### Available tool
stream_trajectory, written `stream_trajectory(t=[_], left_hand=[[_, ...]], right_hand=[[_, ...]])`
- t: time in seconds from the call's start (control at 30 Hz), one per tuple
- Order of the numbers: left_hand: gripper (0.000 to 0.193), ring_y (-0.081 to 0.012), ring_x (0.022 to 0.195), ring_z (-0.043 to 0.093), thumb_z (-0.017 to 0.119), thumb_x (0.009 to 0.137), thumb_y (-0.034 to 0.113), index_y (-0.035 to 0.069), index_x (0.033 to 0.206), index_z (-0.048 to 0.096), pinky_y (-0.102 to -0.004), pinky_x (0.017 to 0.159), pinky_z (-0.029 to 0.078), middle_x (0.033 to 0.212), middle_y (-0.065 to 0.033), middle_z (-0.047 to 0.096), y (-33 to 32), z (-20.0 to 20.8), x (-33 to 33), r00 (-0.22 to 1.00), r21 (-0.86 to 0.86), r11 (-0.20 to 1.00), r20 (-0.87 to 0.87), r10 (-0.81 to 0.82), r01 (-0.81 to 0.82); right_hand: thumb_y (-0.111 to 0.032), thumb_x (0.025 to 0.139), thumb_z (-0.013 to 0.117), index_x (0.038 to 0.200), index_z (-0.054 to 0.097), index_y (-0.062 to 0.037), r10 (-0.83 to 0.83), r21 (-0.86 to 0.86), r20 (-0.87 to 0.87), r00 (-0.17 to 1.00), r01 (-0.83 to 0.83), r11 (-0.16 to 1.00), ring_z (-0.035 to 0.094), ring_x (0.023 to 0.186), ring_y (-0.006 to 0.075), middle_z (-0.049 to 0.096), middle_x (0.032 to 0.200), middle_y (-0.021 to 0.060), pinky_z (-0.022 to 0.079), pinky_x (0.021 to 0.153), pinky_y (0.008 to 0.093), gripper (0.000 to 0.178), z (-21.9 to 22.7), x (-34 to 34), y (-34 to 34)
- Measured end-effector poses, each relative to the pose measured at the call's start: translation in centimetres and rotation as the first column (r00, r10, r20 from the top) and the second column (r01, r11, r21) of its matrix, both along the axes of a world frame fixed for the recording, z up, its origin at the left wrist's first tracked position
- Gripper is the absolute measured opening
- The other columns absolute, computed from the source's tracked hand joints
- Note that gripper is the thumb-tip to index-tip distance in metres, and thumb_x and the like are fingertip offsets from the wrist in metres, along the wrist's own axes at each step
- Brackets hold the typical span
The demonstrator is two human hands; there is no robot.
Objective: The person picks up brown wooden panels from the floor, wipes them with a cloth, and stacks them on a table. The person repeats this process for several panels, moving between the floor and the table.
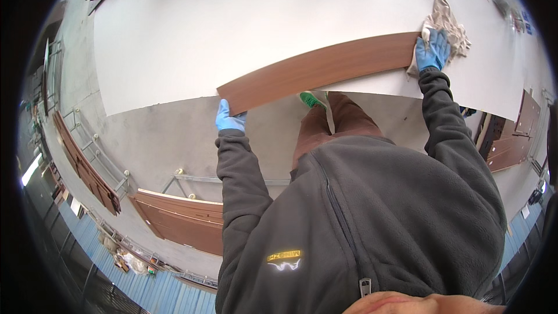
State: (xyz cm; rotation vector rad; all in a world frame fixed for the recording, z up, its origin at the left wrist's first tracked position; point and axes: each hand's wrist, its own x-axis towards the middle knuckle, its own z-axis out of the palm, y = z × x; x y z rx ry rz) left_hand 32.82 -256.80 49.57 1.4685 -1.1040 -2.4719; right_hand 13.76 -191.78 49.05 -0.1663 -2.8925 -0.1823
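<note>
By the blue-gloved left hand [231, 117], the overhanging end of a wood-grain board [325, 67] is grasped, apparently for steadiness; by the gloved right hand [433, 50], a crumpled beige rag [446, 17] is partly covered at the other end, clenching indeterminable; the board is held across the white tabletop's [261, 17] near edge

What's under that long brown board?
The brown board is mostly over the white table; its left end sticks out past the edge, above the gray floor. What's right beneath it is covered, so I can't tell if anything else is there.
</note>
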Motion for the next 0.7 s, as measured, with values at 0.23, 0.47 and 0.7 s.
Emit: stream_trajectory(t=[0.23, 0.47, 0.7], left_hand=[[0.057, -0.0387, 0.132, 0.054, 0.067, 0.103, 0.034, 0.004, 0.147, 0.048, -0.0627, 0.116, 0.041, 0.145, -0.0175, 0.053, -0.7, 1.1, 0.6, 0.991, 0.145, 0.981, -0.056, -0.120, 0.127], [0.109, -0.0386, 0.152, 0.032, 0.029, 0.091, 0.090, 0.009, 0.163, 0.030, -0.0555, 0.127, 0.023, 0.167, -0.0175, 0.032, -6.0, 0.1, 0.7, 0.509, -0.201, 0.584, -0.325, -0.797, 0.786], [0.102, -0.0342, 0.153, 0.032, 0.051, 0.092, 0.079, 0.012, 0.165, 0.027, -0.0574, 0.125, 0.026, 0.168, -0.0172, 0.030, -4.6, 0.7, 2.0, 0.916, 0.550, 0.779, -0.394, -0.076, 0.301]], right_hand=[[-0.051, 0.102, 0.048, 0.158, 0.045, -0.0153, 0.194, -0.025, 0.255, 0.947, -0.194, 0.981, 0.023, 0.156, 0.0449, 0.023, 0.170, 0.0238, 0.016, 0.127, 0.0586, 0.067, 1.6, 4.5, -19.6], [-0.044, 0.089, 0.068, 0.146, 0.055, -0.0056, 0.727, -0.428, 0.088, 0.681, -0.633, 0.645, 0.021, 0.159, 0.0391, 0.032, 0.167, 0.0243, 0.012, 0.128, 0.0610, 0.070, 4.2, 12.8, -47.5], [-0.040, 0.095, 0.064, 0.153, 0.048, -0.0079, 0.733, -0.629, 0.003, 0.680, -0.568, 0.530, 0.029, 0.157, 0.0369, 0.041, 0.164, 0.0192, 0.015, 0.128, 0.0598, 0.068, 5.0, 15.9, -58.1]])
